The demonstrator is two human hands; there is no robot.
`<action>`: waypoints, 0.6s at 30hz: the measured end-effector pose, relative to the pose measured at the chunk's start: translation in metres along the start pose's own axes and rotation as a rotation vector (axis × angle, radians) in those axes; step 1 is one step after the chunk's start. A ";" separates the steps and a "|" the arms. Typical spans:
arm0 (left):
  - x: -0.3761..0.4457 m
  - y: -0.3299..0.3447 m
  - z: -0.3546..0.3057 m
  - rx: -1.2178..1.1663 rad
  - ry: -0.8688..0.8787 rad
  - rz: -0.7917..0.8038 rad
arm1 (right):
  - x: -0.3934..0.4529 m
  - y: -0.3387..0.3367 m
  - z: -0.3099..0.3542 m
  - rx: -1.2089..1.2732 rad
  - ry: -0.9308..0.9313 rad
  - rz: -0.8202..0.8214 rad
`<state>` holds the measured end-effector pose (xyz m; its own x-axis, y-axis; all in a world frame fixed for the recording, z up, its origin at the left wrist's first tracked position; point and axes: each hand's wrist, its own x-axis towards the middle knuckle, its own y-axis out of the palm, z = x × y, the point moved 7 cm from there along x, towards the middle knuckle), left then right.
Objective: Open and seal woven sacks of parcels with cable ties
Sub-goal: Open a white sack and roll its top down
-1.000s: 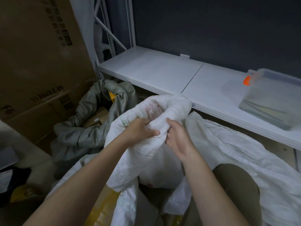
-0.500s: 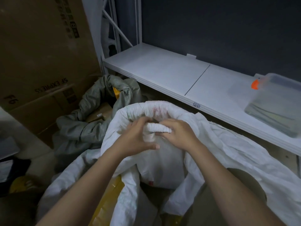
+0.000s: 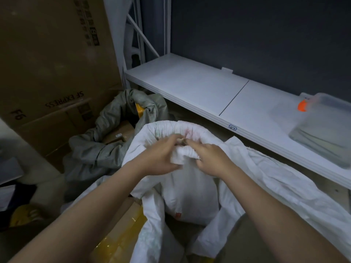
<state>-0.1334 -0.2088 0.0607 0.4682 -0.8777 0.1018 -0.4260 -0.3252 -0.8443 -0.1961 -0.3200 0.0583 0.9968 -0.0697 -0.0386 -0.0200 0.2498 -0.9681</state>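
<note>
A white woven sack [image 3: 190, 192] stands in front of me, its mouth gathered into a thick rolled rim [image 3: 188, 129]. My left hand [image 3: 161, 156] grips the bunched near part of the rim from the left. My right hand [image 3: 210, 158] pinches the same bunch from the right, fingertips meeting the left hand's at a small dark thing I cannot make out. No cable tie can be told apart. More white sack cloth [image 3: 284, 185] spreads to the right.
A grey-green sack [image 3: 106, 147] with boxes inside lies at the left, in front of tall cardboard cartons [image 3: 47, 73]. A white shelf [image 3: 199, 86] runs behind, with a clear plastic box [image 3: 322, 130] on its right end. Yellow-taped parcels [image 3: 121, 238] lie by my left arm.
The sack's rolled rim has spread wider and sunk lower. Both hands have come together on the near bunch of the rim, fingertips now meeting above it.
</note>
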 end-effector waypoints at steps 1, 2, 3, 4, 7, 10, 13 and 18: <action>-0.001 0.007 0.010 -0.203 -0.130 0.117 | -0.003 0.004 0.000 -0.044 -0.025 -0.023; -0.002 0.012 0.014 -0.326 -0.203 0.198 | -0.005 0.007 0.000 -0.047 -0.052 -0.049; 0.000 0.015 0.014 -0.357 -0.205 0.238 | -0.008 0.010 -0.001 -0.028 -0.075 -0.079; 0.004 0.017 0.014 -0.322 -0.164 0.227 | -0.008 0.011 -0.003 -0.009 -0.073 -0.097; 0.019 0.016 0.005 0.103 0.039 0.068 | -0.010 0.021 -0.010 0.006 0.014 0.044; 0.021 0.028 -0.015 0.580 0.383 -0.144 | -0.011 0.033 -0.010 0.030 0.078 0.143; 0.014 0.030 -0.010 0.560 0.401 -0.305 | -0.003 0.034 -0.010 0.056 0.085 0.011; -0.043 0.018 0.046 -0.018 -0.443 -0.557 | 0.001 0.055 -0.053 0.335 0.403 -0.192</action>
<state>-0.1261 -0.1606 0.0168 0.8892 -0.3544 0.2892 -0.0421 -0.6929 -0.7198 -0.2003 -0.3578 -0.0077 0.8704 -0.4917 -0.0245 0.2502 0.4848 -0.8380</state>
